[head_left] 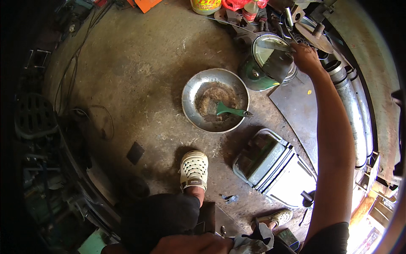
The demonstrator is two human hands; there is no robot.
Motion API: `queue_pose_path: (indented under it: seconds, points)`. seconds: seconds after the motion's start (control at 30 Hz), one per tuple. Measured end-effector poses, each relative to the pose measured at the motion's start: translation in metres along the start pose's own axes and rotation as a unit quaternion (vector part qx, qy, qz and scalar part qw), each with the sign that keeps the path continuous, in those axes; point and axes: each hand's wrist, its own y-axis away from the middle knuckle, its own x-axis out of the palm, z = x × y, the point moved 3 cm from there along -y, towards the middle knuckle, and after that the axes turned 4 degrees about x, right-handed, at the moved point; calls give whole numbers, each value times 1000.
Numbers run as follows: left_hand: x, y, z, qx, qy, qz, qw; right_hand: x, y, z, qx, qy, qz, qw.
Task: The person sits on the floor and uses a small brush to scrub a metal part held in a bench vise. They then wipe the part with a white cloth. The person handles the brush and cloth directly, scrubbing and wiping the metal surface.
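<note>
Reaching far forward on the right, my right hand (305,58) is closed on the end of a flat metal strip (272,45). The strip lies across the top of a dark green round container (253,76) with a pale rim. Below the strip, a dark patch covers part of the container's top; I cannot make out what it is. At the lower edge, my left hand (192,245) is partly cut off, and a crumpled greyish-white rag (253,242) sticks out from it. Its fingers are mostly hidden.
A round metal basin (189,111) with brown residue stands mid-floor, a green-handled brush (230,111) resting in it. Nearer right lies a grey plastic case (264,158). Metal pipes (349,110) line the right; a yellow-labelled jug (206,6) stands far back. Cables (77,55) run along the left.
</note>
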Motion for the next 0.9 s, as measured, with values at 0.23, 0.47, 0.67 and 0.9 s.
queue_pose_path:
  seconds: [0.23,0.47,0.67,0.9]
  points:
    - [-13,3,-2,-4,62,-31,998,-29,42,-14,-139,-49,-123,981]
    - [-15,48,-16,37,287,-164,943,-103,240,10,77,-484,-53,870]
    - [14,42,-15,151,500,-115,845,-212,422,42,168,-597,-118,776]
    - [68,29,-45,140,605,28,783,-263,530,55,229,-780,-218,540]
